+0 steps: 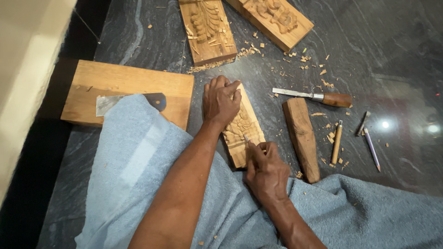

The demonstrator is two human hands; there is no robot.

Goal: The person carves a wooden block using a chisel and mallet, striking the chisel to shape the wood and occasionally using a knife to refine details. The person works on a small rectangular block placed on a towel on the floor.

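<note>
- The left hand (pixel 220 102) lies palm down on the far end of a small carved wood block (pixel 242 129), fingers curled over its far edge, pressing it to the dark stone floor (pixel 392 55).
- The right hand (pixel 265 170) is closed around a thin carving tool (pixel 247 139); only its metal tip shows, touching the near part of the block's carved face.
- The block lies in the middle of the scene, running from far to near, with its near end just at the edge of a blue towel (pixel 152 184) that covers the person's lap.
- Left of the block a thick plank (pixel 129 85) rests on the floor, with a flat metal blade (pixel 110 103) lying on it, partly under the towel.
- Just right of the block lies a long wooden mallet (pixel 302 138).
- Far of the mallet lies a chisel (pixel 318 97) with a brown handle, its blade pointing left.
- Right of the mallet are a small chisel with a pale handle (pixel 337 143), then a pencil (pixel 372 148) and another thin tool (pixel 362 123).
- At the far edge lie two larger carved panels (pixel 207 30), (pixel 277 18), with wood chips (pixel 295 62) scattered around them.
</note>
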